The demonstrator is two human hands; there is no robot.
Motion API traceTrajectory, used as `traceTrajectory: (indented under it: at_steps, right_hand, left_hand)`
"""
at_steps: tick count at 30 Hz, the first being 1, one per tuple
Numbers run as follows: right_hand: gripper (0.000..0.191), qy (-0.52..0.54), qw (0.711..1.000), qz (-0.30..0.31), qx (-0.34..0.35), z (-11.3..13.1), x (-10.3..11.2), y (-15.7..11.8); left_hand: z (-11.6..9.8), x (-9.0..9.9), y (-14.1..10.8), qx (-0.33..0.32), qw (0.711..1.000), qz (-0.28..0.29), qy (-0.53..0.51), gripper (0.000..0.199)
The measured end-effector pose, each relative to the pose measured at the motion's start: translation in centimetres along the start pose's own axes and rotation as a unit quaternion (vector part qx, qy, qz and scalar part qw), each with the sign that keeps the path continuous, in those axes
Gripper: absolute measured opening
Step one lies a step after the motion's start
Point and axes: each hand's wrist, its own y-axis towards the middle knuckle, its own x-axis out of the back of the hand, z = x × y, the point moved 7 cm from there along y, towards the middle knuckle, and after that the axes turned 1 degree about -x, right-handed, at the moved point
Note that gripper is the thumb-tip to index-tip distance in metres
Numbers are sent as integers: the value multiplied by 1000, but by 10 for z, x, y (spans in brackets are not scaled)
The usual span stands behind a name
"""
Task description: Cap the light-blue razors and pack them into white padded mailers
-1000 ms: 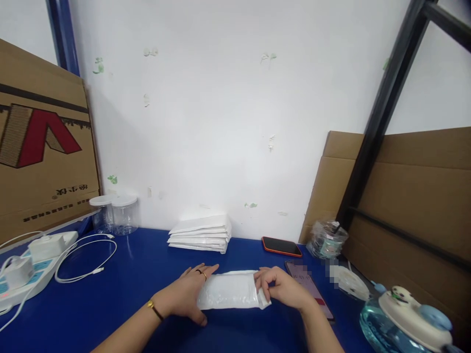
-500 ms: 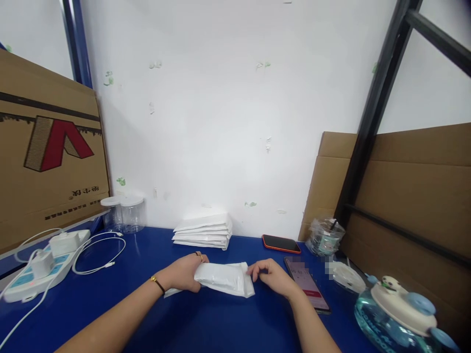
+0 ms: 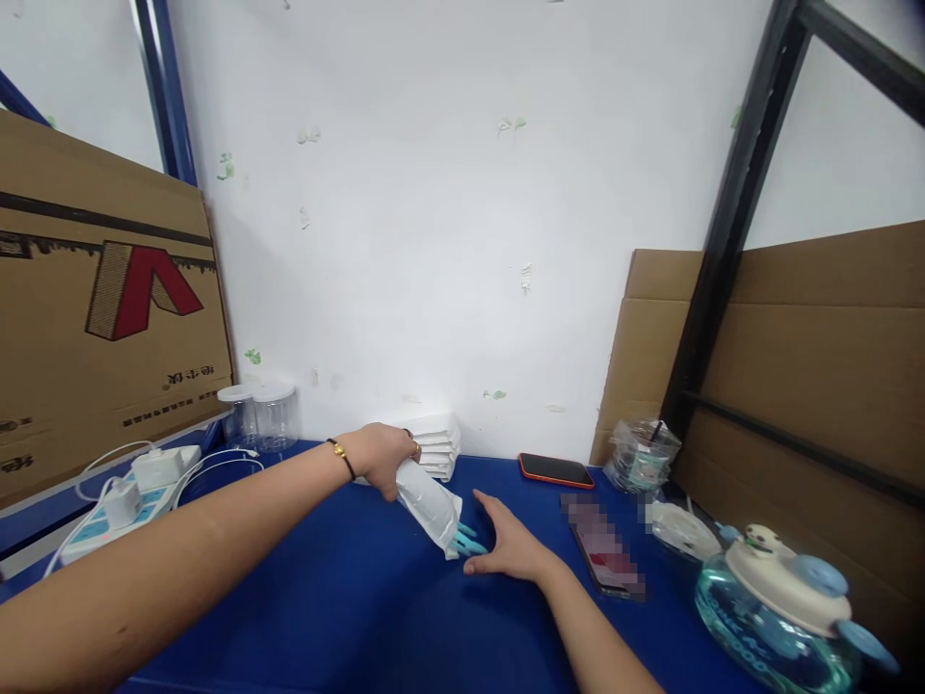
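Note:
My left hand (image 3: 386, 459) grips the upper end of a white packet (image 3: 429, 503), which is tilted down to the right above the blue table (image 3: 347, 598). Out of its lower open end stick several thin light-blue items (image 3: 469, 542), too small to make out. My right hand (image 3: 508, 542) is just right of them, its thumb and fingers spread around their tips, holding nothing. Behind my left hand a stack of white packets (image 3: 439, 446) lies against the wall, partly hidden by that hand.
Two phones, one orange-edged (image 3: 556, 470) and one dark (image 3: 605, 549), lie to the right, near a wrapped cup (image 3: 642, 458) and a teal bottle (image 3: 777, 607). At left are a power strip (image 3: 148, 501), cables and clear jars (image 3: 275, 419).
My left hand has lifted the packet and tipped it downward to the right. Light-blue items now show at its open end. My right hand has moved slightly left and opened.

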Motion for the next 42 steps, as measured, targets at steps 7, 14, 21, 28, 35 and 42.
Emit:
traceTrajectory:
  at_steps: [7,14,21,28,35,42]
  right_hand:
    - [99,-126,992,-2,-6,18,-19,7]
    - [74,-173,985,-2,16,23,-17,4]
    - [71,-177,984,5,11,19,-17,3]
    - [71,-151,988,11,12,19,-15,3]
    - [76,-150,989,18,10,18,-18,2]
    - [79,-154,988,22,6,18,-19,1]
  left_hand:
    - [-11,5,7,-8,998,21,58,62]
    - [5,16,3,4,993,47,104,68]
    - [39,2,-9,41,994,66,73,68]
    - [68,4,-19,51,993,-33,97,51]
    - [92,-5,-28,81,989,-40,118,46]
    - [100,10,-39,92,979,-38,179,40]
